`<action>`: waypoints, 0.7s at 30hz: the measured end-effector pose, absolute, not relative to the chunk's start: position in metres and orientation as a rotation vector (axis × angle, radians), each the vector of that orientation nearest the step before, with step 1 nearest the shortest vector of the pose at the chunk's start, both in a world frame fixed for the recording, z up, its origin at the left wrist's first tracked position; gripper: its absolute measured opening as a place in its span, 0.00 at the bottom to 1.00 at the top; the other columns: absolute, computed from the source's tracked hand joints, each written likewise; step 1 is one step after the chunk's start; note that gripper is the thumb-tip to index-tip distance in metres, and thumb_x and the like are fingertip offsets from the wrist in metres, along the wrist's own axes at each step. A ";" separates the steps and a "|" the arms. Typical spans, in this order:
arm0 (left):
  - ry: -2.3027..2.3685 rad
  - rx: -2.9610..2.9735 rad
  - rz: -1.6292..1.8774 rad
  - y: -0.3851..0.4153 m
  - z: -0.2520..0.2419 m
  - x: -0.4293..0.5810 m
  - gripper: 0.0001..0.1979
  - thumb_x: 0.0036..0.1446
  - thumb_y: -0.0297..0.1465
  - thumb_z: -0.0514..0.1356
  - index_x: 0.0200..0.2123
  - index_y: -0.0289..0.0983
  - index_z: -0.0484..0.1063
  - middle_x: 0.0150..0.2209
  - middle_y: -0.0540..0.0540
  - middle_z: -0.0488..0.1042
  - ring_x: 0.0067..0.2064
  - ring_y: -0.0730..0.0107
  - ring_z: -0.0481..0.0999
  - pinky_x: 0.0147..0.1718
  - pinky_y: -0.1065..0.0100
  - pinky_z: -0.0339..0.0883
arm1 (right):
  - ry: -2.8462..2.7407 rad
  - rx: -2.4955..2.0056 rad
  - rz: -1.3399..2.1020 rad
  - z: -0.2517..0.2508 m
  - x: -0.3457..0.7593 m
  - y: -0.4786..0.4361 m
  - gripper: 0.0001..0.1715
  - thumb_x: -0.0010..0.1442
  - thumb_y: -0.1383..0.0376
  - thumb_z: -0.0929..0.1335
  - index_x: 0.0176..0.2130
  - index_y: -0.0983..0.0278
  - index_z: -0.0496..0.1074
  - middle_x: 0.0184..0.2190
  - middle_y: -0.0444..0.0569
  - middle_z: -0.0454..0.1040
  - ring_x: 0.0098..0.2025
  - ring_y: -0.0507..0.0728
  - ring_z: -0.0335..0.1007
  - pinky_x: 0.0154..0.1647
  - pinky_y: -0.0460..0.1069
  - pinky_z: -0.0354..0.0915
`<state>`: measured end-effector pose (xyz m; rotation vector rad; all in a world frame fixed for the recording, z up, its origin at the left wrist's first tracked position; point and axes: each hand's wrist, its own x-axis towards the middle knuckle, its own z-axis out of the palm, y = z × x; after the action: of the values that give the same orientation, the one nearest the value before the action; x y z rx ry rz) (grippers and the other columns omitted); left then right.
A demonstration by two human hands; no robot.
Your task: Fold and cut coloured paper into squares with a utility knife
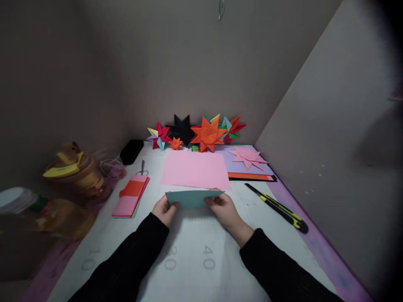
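Observation:
Between my two hands a light blue sheet of paper (191,199) is held up above the white numbered mat (189,239). My left hand (164,210) pinches its left end, thumb on the near face. Gripping the right end is my right hand (226,209), with its thumb also in front. Most of the fingers of both hands are hidden behind the paper. Just beyond it a pink sheet (195,168) lies flat on the mat.
Folded paper stars (208,133) stand against the back wall. A utility knife (281,209) lies at right, near stacked coloured sheets (225,156) topped by a pink star (247,156). Leftward are paper strips (126,205), scissors (142,168), a black phone-like object (132,151) and a bottle (56,212).

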<state>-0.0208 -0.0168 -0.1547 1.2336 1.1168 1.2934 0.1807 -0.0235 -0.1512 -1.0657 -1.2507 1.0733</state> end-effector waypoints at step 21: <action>1.022 1.140 1.232 -0.010 -0.160 -0.026 0.24 0.43 0.34 0.65 0.44 0.33 0.68 0.39 0.41 0.77 0.43 0.58 0.75 0.43 0.61 0.66 | -1.231 -1.074 1.184 -0.154 0.183 -0.019 0.18 0.48 0.63 0.71 0.41 0.62 0.70 0.33 0.47 0.75 0.35 0.56 0.70 0.35 0.51 0.66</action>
<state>-0.0255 -0.0103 -0.1597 1.1396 1.0216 1.2324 0.1829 -0.0188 -0.1542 -1.0738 -1.2314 1.1844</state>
